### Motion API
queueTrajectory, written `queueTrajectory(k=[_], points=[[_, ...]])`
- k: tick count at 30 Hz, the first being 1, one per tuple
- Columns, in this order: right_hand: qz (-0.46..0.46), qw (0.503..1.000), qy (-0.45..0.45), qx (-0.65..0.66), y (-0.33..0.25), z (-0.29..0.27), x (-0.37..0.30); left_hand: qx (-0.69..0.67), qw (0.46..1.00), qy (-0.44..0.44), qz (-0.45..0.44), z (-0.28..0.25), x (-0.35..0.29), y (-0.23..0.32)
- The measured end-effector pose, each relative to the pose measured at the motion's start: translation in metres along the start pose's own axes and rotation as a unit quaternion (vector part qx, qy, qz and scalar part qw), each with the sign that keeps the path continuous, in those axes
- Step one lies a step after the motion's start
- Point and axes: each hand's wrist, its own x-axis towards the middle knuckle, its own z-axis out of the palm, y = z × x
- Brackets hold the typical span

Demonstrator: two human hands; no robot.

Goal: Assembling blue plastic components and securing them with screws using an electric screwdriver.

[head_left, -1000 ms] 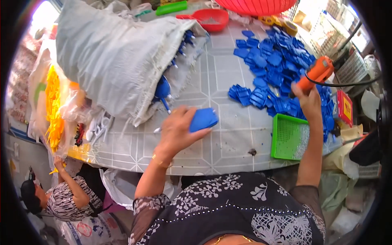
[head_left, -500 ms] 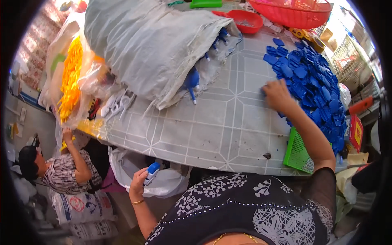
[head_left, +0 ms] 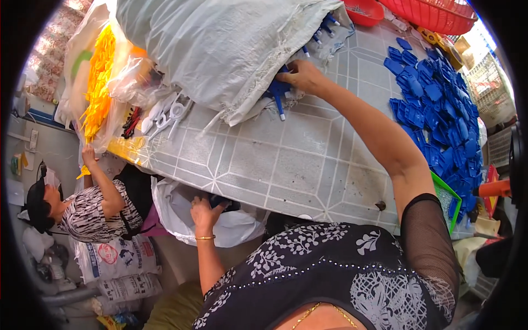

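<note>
At the mouth of a large whitish woven sack (head_left: 220,55), the fingers of my right hand (head_left: 302,77) are closed on a blue plastic part (head_left: 279,88) with a white-tipped stem. More blue pieces with white tips (head_left: 324,30) poke out of the sack beyond it. Below the table's front edge, my left hand (head_left: 204,213) is inside the opening of a white plastic bag (head_left: 236,234). Its thumb stands apart from the fingers. Something dark blue shows beside the thumb, partly hidden by the hand.
A pile of flat blue plastic pieces (head_left: 440,104) covers the table's right side, beside a green basket (head_left: 454,198). Red containers (head_left: 366,12) stand at the back. White ring-ended pieces (head_left: 170,113) and a bag of yellow parts (head_left: 99,82) lie left, near another person (head_left: 96,212).
My right hand has moved left from the blue pile to the sack's mouth and grasped a part. My left hand, earlier holding up a blue-and-pale piece, has gone into the white bag.
</note>
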Motion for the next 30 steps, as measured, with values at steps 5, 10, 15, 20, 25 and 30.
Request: queueTrajectory(k=[5,10,15,20,25,30], points=[[0.193,0.946,-0.140,0.220,0.016,-0.048,-0.058,-0.347,0.912,-0.184,0.117,-0.095,-0.013,0.047],[0.261,0.884,-0.092,0.378,0.034,-0.079,-0.139,-0.108,0.956,-0.089,0.257,-0.157,-0.006,0.112],[0.281,0.850,-0.016,0.446,0.002,-0.051,-0.201,-0.236,0.869,0.105,0.423,-0.180,0.007,0.222],[0.214,0.884,-0.059,0.411,-0.010,-0.058,-0.223,-0.231,0.855,0.038,0.462,-0.137,0.029,0.322],[0.007,0.942,0.234,-0.241,0.069,-0.157,-0.214,-0.248,0.814,0.036,0.523,-0.126,0.044,0.352],[0.223,0.834,0.189,-0.469,0.130,-0.216,-0.224,-0.187,0.803,0.066,0.562,-0.122,0.044,0.381]])
